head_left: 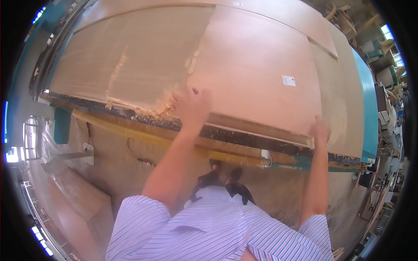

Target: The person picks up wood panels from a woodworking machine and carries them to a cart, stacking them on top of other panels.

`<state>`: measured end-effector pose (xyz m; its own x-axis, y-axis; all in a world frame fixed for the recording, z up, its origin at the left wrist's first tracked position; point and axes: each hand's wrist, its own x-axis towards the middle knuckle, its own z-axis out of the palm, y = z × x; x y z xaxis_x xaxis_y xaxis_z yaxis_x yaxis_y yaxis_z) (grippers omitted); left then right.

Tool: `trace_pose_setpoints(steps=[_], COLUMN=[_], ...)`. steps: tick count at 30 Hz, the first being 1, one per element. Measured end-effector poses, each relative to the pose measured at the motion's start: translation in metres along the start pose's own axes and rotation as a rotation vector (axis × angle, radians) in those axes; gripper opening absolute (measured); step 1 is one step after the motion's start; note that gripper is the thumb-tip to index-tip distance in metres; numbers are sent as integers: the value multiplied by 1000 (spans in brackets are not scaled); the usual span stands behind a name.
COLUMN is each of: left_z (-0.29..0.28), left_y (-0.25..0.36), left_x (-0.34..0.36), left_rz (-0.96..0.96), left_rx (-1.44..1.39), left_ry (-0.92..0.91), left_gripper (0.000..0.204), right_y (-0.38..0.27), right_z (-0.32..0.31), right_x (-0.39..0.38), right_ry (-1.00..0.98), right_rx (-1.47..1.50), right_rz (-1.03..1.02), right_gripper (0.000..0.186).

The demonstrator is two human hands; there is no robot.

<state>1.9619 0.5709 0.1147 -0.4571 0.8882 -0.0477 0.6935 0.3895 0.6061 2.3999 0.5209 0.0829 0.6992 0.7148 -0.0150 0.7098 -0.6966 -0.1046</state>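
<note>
A pinkish wood panel (257,65) with a small white label lies flat on a wide work table in front of me. My left hand (193,106) is at the panel's near left corner, fingers apart, beside a heap of sawdust (162,111) on the table's front edge. It is slightly blurred, and I see nothing held in it. At the near right corner, my right hand (321,132) has its fingers closed around the panel's edge; their undersides are hidden.
A brown board surface (109,56) spreads to the left, with a sawdust streak. Another long panel (278,15) lies along the far side. A yellow rail (143,132) runs below the table's front edge. Teal machine parts (365,104) stand at the right, and wrapped boards (82,195) at lower left.
</note>
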Motion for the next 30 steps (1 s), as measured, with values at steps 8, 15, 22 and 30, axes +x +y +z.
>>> trace_pose_setpoints(steps=[8,15,22,30], left_z=[16,-14,-48,-40], left_y=[-37,-79,-125,-183], left_x=[-23,-89,-176,-168], left_rz=[-1,77,39,101], left_rx=[68,92,130,62], left_ry=[-4,31,-22,30], left_gripper=[37,30,30,36], right_y=[13,72,154,182], right_z=[24,5,20,14], right_x=[-31,-107,-196,-190], right_ry=[2,-12,-35,-343], right_rx=[94,165,253,675], right_rz=[111,116,117,178], right_gripper=[57,56,38,32])
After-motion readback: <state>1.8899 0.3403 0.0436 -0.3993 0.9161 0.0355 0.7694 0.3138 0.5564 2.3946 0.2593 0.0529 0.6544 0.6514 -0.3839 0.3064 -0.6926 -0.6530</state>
